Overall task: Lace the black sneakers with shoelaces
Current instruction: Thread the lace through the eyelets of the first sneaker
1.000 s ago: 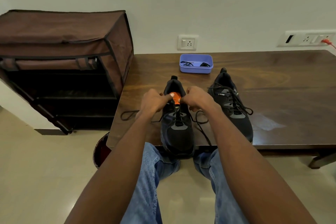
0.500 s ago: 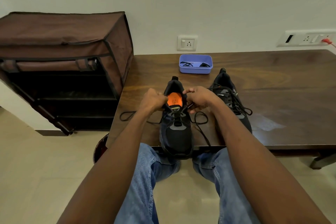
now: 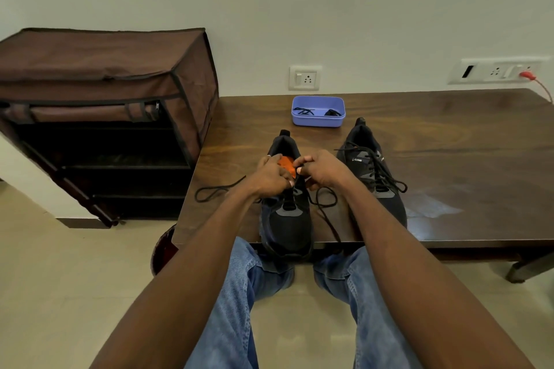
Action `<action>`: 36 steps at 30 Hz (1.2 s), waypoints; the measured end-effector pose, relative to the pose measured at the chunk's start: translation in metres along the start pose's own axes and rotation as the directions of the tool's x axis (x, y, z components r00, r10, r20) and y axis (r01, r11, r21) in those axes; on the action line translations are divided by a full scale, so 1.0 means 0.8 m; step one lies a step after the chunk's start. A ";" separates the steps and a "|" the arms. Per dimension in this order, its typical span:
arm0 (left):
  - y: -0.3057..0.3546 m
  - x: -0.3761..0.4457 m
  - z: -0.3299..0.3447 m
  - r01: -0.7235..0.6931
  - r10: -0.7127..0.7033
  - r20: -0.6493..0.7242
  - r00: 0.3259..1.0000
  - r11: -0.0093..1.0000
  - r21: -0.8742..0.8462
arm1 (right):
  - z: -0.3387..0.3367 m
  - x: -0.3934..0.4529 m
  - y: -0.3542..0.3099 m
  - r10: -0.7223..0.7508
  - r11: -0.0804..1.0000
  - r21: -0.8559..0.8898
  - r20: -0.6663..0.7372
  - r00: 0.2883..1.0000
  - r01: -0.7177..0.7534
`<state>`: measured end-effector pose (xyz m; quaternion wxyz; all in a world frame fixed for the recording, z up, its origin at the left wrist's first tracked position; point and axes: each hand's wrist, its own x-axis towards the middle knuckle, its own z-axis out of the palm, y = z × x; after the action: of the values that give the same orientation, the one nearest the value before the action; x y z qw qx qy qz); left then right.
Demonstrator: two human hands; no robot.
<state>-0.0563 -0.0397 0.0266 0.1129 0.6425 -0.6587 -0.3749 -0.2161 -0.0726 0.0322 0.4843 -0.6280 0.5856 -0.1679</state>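
Note:
A black sneaker (image 3: 286, 219) with an orange insole stands at the table's front edge, toe over the edge toward me. My left hand (image 3: 271, 175) and my right hand (image 3: 322, 171) meet over its upper eyelets, fingers curled, each pinching the black shoelace (image 3: 325, 207). One lace end trails left across the table, the other loops to the right of the shoe. A second black sneaker (image 3: 373, 177), fully laced, stands to the right.
A blue plastic tray (image 3: 318, 120) with black laces sits at the back of the wooden table (image 3: 464, 165). A brown fabric shoe rack (image 3: 102, 117) stands left of the table. Wall sockets (image 3: 305, 78) and a red cable (image 3: 539, 85) are behind.
Both hands drew closer together over the shoe's opening, covering more of the orange insole. The lace ends lie almost as before.

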 end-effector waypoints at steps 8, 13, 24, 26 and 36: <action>-0.011 -0.001 -0.007 -0.026 0.018 -0.031 0.999 0.964 -0.266 | 0.007 0.008 0.002 -0.020 0.995 -0.103 -0.006 1.000 0.019; -0.028 -0.007 -0.022 -0.082 0.014 -0.129 0.992 0.843 -0.532 | 0.000 0.009 0.003 -0.008 0.994 -0.105 -0.009 1.000 0.007; -0.035 -0.009 -0.021 -0.003 -0.147 -0.383 0.912 0.932 -0.363 | -0.002 0.009 0.002 0.012 0.993 -0.120 0.029 1.000 -0.008; -0.030 -0.007 -0.022 -0.164 -0.004 -0.521 0.854 0.947 -0.277 | -0.002 0.007 0.002 0.006 0.990 -0.142 0.029 1.000 -0.002; -0.017 0.010 0.001 -0.195 0.206 -0.089 0.974 0.973 0.124 | 0.006 0.007 0.001 0.011 0.985 -0.174 -0.024 1.000 -0.015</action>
<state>-0.0477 -0.0450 0.0146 0.1466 0.5963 -0.7340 -0.2902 -0.2117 -0.0759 0.0270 0.4216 -0.6622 0.6077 -0.1200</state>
